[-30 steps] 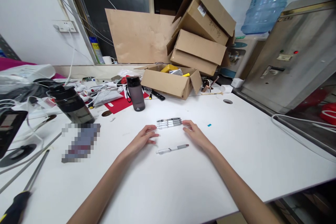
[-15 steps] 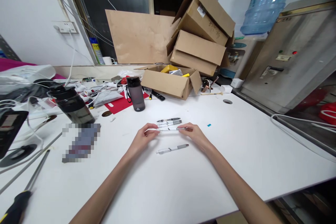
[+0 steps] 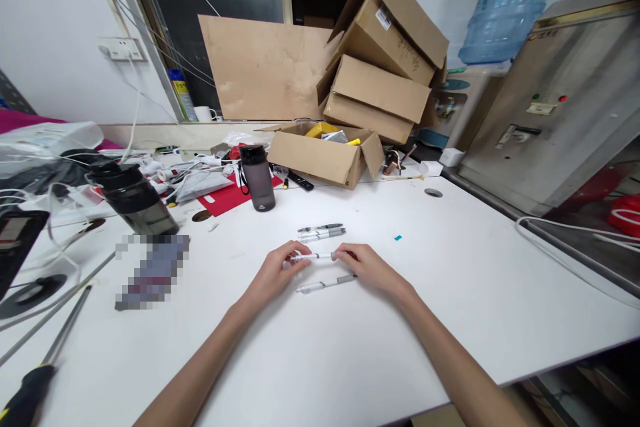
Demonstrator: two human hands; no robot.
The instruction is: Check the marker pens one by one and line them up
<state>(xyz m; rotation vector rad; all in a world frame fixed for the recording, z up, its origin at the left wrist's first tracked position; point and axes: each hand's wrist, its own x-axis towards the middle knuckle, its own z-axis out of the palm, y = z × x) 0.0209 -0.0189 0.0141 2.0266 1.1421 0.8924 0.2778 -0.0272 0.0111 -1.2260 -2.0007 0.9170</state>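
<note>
Both hands grip one white pen (image 3: 321,255) by its two ends, holding it roughly level. My left hand (image 3: 276,271) pinches its left end, and my right hand (image 3: 367,264) has the grey right end between its fingers. Just nearer to me, a white pen with a grey end (image 3: 325,285) lies on the white table (image 3: 320,353), its right tip close under my right hand. Beyond the held pen, a white-and-grey pen (image 3: 323,235) and a darker pen (image 3: 320,227) lie close together, nearly parallel. There may be another pen among them; I cannot tell.
A dark bottle (image 3: 257,180) stands behind the pens, near an open cardboard box (image 3: 315,159). Left are another bottle (image 3: 137,203), a blurred-out object (image 3: 155,273) and a screwdriver (image 3: 33,383). A small blue piece (image 3: 398,237) lies to the right.
The held pen has moved nearer to me, away from the far pens and toward the near one. Both hands have come back with it.
</note>
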